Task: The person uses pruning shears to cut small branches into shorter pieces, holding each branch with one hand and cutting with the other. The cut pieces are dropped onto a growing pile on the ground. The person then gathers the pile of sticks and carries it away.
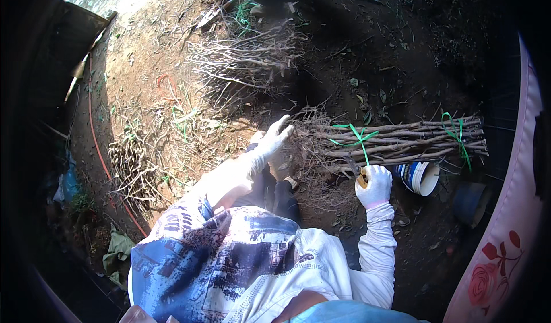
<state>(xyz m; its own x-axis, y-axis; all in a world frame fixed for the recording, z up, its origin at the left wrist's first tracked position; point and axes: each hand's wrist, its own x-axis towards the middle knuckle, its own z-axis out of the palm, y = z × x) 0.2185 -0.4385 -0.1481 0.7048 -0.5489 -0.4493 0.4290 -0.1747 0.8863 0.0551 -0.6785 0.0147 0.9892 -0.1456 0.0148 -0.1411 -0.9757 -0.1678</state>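
A bundle of bare woody saplings (409, 141) lies crosswise before me, its tangled fine roots (308, 146) towards the left. Two green plastic ties go around it: one (360, 141) near the roots, another (457, 138) near the far right end. In a white glove, my right hand (375, 186) grips pruning shears (360, 176) with yellow-orange handles, their blades against the bundle's lower edge or just over it. My left hand (275, 137), also gloved in white, is beside the root ends with fingers extended and nothing in them; I cannot tell whether it touches the roots.
Beyond is a loose heap of bare-root saplings (245, 60). Twigs or cut roots (135, 168) lie at left, near an orange hose (95, 142). A white-and-blue bucket (424, 180) rests tipped below the bundle, beside a dark pot (471, 202). Pink floral fabric (486, 275) borders the right.
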